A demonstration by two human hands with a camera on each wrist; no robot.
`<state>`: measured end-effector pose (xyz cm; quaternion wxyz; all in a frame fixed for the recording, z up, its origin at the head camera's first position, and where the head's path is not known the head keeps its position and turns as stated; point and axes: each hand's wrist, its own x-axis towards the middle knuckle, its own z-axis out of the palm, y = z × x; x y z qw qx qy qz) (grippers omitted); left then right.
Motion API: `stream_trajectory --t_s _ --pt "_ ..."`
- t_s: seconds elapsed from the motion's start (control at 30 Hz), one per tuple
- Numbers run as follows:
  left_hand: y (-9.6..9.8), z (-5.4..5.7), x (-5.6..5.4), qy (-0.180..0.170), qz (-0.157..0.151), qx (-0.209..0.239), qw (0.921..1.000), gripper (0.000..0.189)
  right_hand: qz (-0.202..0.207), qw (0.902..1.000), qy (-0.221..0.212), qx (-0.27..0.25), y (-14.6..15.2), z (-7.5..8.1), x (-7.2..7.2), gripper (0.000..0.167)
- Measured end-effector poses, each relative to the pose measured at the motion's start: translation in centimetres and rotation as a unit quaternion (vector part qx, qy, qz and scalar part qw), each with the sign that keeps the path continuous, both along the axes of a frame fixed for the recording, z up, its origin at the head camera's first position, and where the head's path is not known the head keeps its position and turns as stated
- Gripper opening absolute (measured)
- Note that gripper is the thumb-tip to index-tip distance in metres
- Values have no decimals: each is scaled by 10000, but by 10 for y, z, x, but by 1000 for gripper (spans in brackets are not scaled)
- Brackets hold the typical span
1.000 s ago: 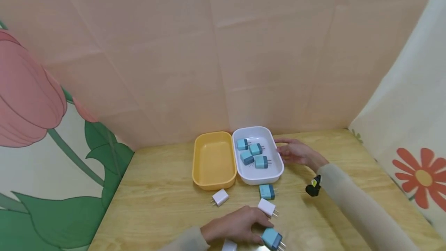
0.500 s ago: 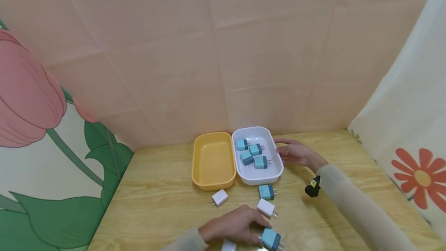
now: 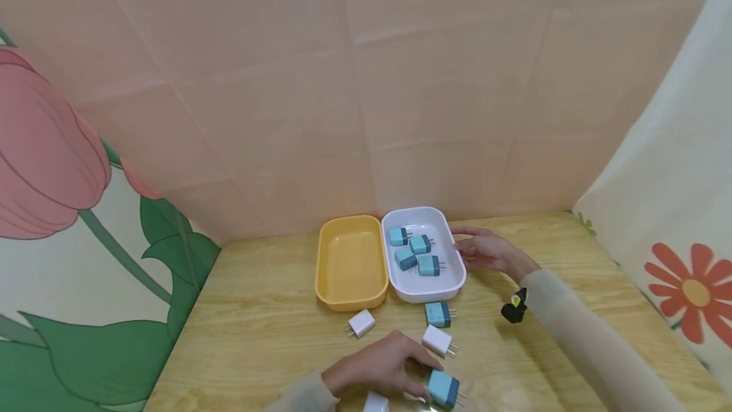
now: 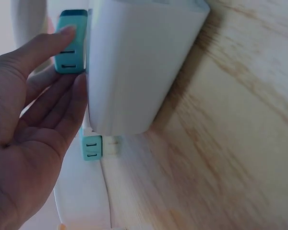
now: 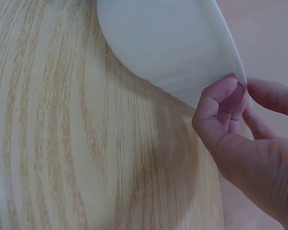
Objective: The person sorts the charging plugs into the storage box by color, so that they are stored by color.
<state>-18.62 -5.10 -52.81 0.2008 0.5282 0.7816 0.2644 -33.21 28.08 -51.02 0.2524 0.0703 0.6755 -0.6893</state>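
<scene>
My left hand [image 3: 389,361] pinches a blue USB wall charger [image 3: 443,388] by its port end, near the front of the table. In the left wrist view the thumb lies on the blue charger [image 4: 71,45] and fingers sit beneath it; a white charger [image 4: 139,67] looms close beside. My right hand [image 3: 486,250] holds the right rim of a white tray [image 3: 412,291], its fingertips at the edge in the right wrist view, where the tray's outer wall [image 5: 168,43] fills the top. Several blue chargers [image 3: 428,266] lie inside that tray.
A yellow tray [image 3: 351,304] stands against the white tray's left side. In front of the trays lie another blue charger [image 3: 437,314] and white chargers [image 3: 361,323], one partly cut off at the bottom edge. A pink cloth [image 3: 286,113] hangs behind the wooden table [image 3: 251,323].
My left hand has shifted slightly, and the blue charger in its fingers has turned a little, its prongs now pointing more to the right. The right hand and both trays stay put.
</scene>
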Motion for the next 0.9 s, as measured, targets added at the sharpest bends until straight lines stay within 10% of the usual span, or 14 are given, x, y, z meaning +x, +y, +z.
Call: stream_trajectory --t_s 0.9 --pt "-5 15 -8 -225 411 429 9980 43 24 9999 15 97 -2 6 2 67"
